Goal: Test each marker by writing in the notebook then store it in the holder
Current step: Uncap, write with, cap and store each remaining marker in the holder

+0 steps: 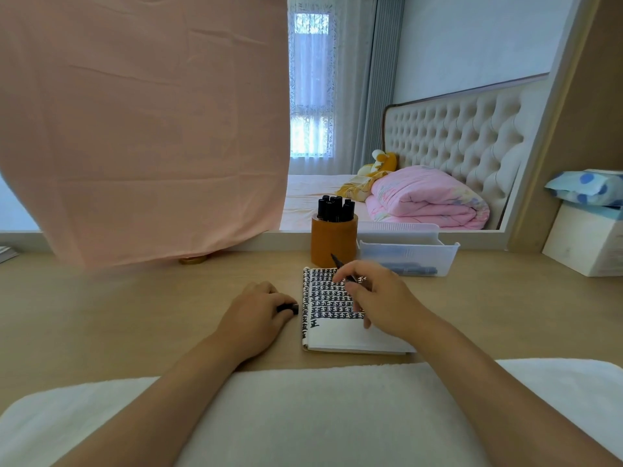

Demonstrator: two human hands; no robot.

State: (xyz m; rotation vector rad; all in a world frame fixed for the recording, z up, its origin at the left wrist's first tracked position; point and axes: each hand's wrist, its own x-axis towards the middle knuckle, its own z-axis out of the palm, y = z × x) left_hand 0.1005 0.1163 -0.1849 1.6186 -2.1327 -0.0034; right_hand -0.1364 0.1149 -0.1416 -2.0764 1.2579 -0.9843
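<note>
The right hand (377, 298) pinches a black marker (338, 263) between thumb and curled fingers. The barrel slants so its narrow free end juts toward 11 o'clock, just short of the holder. The blur does not show whether that end is the nib. The hand hovers over the upper right of the open notebook (337, 335), whose page is filled with rows of black test marks down to about its middle, with bare paper below. At 9 o'clock from the notebook, just beside its spine, the left hand (256, 311) lies knuckles-up on the desk (135, 315) and grips what looks like the marker's cap (288, 308). The brown cylindrical holder (333, 244) stands at 12 o'clock from the notebook and is already crowded with capped markers (335, 207). A clear plastic tray (408, 252) at 1 o'clock has a few dark markers (413, 270) lying in it. The test appears done and capping is next. If the nib is exposed, it could brush the fingers or streak the page as the hands meet. Fresh ink could smear under the right palm. A cap pushed on crooked would let the marker dry out. Forcing the marker into the packed holder could tip it or knock the others.
</note>
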